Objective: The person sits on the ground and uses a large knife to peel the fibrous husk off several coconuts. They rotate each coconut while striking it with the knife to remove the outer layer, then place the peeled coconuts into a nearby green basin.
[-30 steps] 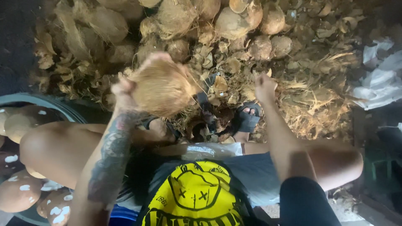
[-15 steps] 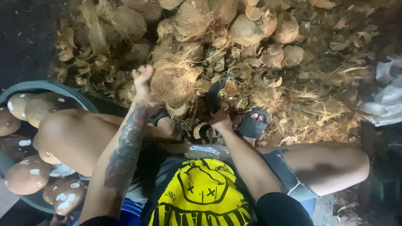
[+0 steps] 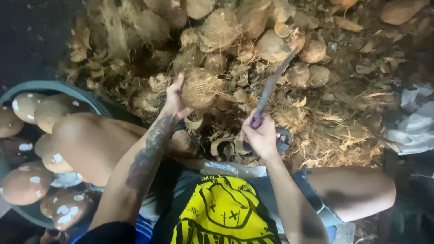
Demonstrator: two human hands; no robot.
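Note:
My left hand (image 3: 175, 100) grips a fibrous brown coconut (image 3: 201, 87) and holds it above the husk litter in front of my knees. My right hand (image 3: 261, 135) is closed on the handle of a long knife (image 3: 272, 83), whose blade points up and away, just right of the coconut and apart from it. A tattoo runs along my left forearm. I sit with both knees spread, a sandalled foot (image 3: 281, 135) showing beside the right hand.
A heap of unpeeled coconuts (image 3: 271, 45) and torn husk (image 3: 330, 135) fills the ground ahead. At my left stands a dark round tub (image 3: 54, 86) with several peeled coconuts (image 3: 27, 183). White plastic bags (image 3: 413, 122) lie at the right edge.
My right hand, empty a second ago, dropped toward my feet and now holds the knife with the blade raised. My left hand kept hold of the coconut.

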